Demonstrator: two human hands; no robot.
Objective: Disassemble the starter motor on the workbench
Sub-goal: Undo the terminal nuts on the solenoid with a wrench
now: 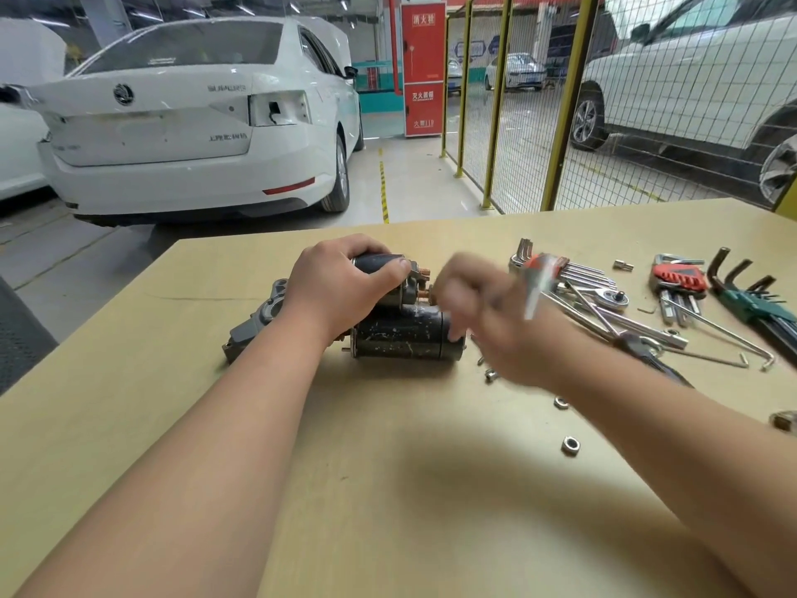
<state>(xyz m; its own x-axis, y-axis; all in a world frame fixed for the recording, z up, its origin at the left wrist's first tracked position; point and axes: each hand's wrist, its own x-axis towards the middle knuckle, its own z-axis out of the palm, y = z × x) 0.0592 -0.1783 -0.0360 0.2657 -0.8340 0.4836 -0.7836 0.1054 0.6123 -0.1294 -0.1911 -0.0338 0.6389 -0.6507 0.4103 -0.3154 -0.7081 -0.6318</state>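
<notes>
The starter motor (401, 334) lies on its side in the middle of the wooden workbench (172, 381), its black body speckled with paint and its grey cast nose to the left. My left hand (340, 282) grips the black solenoid (379, 261) on top of it. My right hand (487, 317) is blurred by motion just right of the solenoid's copper terminal studs (425, 291); a blurred silvery tool (537, 287) stands up from it, seemingly held in curled fingers.
Right of the motor lie a ratchet and extension bars (604, 304), a red hex key set (679, 280) and a green hex key set (750, 295). Loose nuts (570, 445) sit on the bench near my right forearm. Beyond the bench are a white car and a yellow mesh fence.
</notes>
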